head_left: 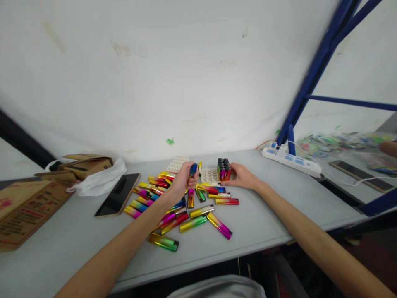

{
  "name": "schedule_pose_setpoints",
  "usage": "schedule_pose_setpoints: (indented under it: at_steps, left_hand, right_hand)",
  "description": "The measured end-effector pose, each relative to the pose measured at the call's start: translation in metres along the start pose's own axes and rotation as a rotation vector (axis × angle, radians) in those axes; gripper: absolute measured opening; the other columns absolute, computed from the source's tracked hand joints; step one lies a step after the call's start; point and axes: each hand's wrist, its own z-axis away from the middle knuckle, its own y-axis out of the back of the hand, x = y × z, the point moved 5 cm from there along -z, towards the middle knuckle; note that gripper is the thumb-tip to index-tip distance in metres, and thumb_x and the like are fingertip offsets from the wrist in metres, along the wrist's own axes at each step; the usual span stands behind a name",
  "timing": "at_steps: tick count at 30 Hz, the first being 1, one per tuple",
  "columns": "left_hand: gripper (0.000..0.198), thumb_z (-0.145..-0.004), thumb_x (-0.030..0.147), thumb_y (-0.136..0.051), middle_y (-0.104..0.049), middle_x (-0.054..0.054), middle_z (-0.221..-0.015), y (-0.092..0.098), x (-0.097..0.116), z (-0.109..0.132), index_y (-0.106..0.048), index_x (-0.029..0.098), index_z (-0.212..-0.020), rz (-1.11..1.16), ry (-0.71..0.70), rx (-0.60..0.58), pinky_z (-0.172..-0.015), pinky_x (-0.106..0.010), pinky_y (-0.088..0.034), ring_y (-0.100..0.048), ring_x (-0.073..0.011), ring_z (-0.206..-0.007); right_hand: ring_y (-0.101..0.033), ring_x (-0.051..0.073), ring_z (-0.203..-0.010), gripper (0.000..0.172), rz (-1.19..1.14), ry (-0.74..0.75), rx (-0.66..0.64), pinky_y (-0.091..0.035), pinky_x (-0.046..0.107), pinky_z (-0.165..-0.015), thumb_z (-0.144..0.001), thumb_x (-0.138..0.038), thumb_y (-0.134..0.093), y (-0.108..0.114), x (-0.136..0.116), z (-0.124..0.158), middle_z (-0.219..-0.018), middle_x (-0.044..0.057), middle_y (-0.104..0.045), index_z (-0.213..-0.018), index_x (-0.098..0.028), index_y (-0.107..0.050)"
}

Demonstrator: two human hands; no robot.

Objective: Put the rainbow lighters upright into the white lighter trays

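My left hand [184,181] is closed around a lighter [193,169] with a blue top, raised over the pile. My right hand [242,176] rests at the right side of a white tray [209,175] with rows of holes. Its thumb and fingers are bent round the near and far right of a block of upright lighters [223,169] with black tops, standing in the tray's right end. One yellow lighter [200,167] stands upright at the tray's left end. Many shiny multicoloured lighters [192,223] lie loose on the table in front of and left of the tray.
Behind the pile lies another holed white tray [178,164]. A dark phone [119,194], a white plastic bag [101,182] and cardboard boxes [34,207] are on the left. A power strip [291,160] sits on the right by a blue metal frame [302,95]. Part of another person's hand [389,148] shows at the right edge.
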Motion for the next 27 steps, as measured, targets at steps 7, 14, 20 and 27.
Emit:
schedule_pose_setpoints:
  at_steps: [7,14,20,27]
  left_hand:
    - [0.035,-0.090,0.040,-0.034,-0.024,0.007,-0.055,-0.002,-0.009,0.009,-0.039,0.021,-0.061,0.040,0.065,-0.039,-0.039,-0.017,-0.021,-0.019,-0.0078,-0.042]
    - [0.037,-0.090,0.050,-0.045,-0.029,0.007,-0.056,0.000,-0.006,0.013,-0.046,0.019,-0.068,0.029,-0.024,0.000,-0.041,-0.017,-0.022,-0.022,-0.0071,-0.043]
    - [0.032,-0.089,0.051,-0.054,-0.044,0.005,-0.061,-0.002,0.001,0.009,-0.056,0.019,-0.091,0.056,-0.101,-0.033,-0.043,-0.018,-0.029,-0.035,-0.0094,-0.047]
    - [0.024,-0.081,0.032,-0.066,-0.059,0.002,-0.074,-0.008,0.010,-0.043,-0.062,0.018,-0.100,-0.218,-0.270,0.037,-0.061,-0.026,-0.054,-0.058,-0.0126,-0.060]
  right_hand:
    - [-0.054,0.020,-0.072,0.062,-0.022,-0.029,-0.016,-0.039,0.031,-0.064,-0.074,-0.074,-0.076,0.002,-0.003,0.001,-0.086,0.005,-0.064,-0.096,-0.017,-0.063]
    - [-0.053,0.020,-0.072,0.063,-0.032,-0.041,-0.021,-0.039,0.031,-0.064,-0.073,-0.074,-0.077,0.002,-0.003,0.001,-0.085,0.005,-0.064,-0.097,-0.017,-0.063]
    - [-0.054,0.019,-0.073,0.063,-0.034,-0.042,-0.033,-0.041,0.031,-0.065,-0.073,-0.074,-0.077,0.000,-0.001,0.000,-0.086,0.006,-0.064,-0.096,-0.016,-0.063]
    - [-0.054,0.019,-0.073,0.065,-0.055,-0.032,-0.023,-0.040,0.030,-0.066,-0.072,-0.072,-0.079,0.000,0.000,0.000,-0.087,0.005,-0.065,-0.100,-0.016,-0.065]
